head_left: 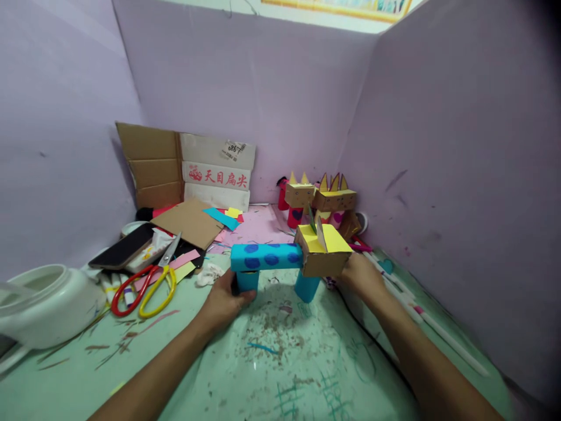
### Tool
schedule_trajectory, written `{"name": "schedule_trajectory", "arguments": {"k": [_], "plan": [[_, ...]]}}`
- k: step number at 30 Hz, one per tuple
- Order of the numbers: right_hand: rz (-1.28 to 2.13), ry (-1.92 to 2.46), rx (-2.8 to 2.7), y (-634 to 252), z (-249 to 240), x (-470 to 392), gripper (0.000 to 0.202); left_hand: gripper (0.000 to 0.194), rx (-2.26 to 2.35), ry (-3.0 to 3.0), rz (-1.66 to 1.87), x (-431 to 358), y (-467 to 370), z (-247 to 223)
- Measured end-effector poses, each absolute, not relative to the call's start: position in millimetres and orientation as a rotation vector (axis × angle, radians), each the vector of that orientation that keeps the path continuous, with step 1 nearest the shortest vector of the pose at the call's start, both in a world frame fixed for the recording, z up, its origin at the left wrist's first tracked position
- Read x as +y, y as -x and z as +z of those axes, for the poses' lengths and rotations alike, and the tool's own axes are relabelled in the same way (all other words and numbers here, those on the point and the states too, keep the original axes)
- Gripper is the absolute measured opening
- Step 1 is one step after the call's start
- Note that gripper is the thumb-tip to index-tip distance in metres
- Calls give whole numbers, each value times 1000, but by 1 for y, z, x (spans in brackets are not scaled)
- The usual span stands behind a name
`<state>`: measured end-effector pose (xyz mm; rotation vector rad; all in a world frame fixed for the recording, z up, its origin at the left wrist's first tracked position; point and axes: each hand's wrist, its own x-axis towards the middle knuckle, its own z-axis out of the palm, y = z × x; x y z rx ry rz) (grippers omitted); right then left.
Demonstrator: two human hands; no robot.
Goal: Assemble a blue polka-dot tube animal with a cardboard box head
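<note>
A cardboard toy animal (267, 256) stands on the green tabletop. Its blue body has dark blue spots, and it rests on blue tube legs. The boxy head (326, 263) is brown cardboard with a yellow top and upright pointed pieces. My left hand (228, 298) closes around the rear leg, thumb in front. Against the right side of the head is my right hand (357, 272); its fingers are mostly hidden behind the box, so their grip does not show.
Scissors (146, 289) with red and yellow handles lie left, beside a phone (125, 245) and paper scraps. A white pot (48, 304) stands at far left. Similar cardboard animals (335, 200) stand behind. A cardboard sheet (217, 169) leans at the back. A dark cable (372, 336) and white sticks (451, 342) lie right.
</note>
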<state>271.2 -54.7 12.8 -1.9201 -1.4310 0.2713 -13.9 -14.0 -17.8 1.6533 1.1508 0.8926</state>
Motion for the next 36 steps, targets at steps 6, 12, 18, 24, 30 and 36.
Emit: {"name": "schedule_trajectory", "arguments": {"k": [6,12,18,24,30,36], "plan": [[881,1331,-1397,-252,12,-83,57,41,1153,-1657,893,-15,14,-14],[947,1317,-1329,-229,-2,-80,48,38,1188,-1649,896,-16,11,-13],[769,1410,-1283,-220,-15,-72,39,32,1252,-1651,873,-17,10,-12],[710,1467,-1333,-222,-23,-71,27,37,1209,-1678,864,-15,13,-18],[722,1440,-1335,-223,-23,-69,23,64,833,-1674,1287,-16,29,-2],[688,1430,-1357,-227,-30,-67,28,28,975,-2087,1503,-19,27,31]]}}
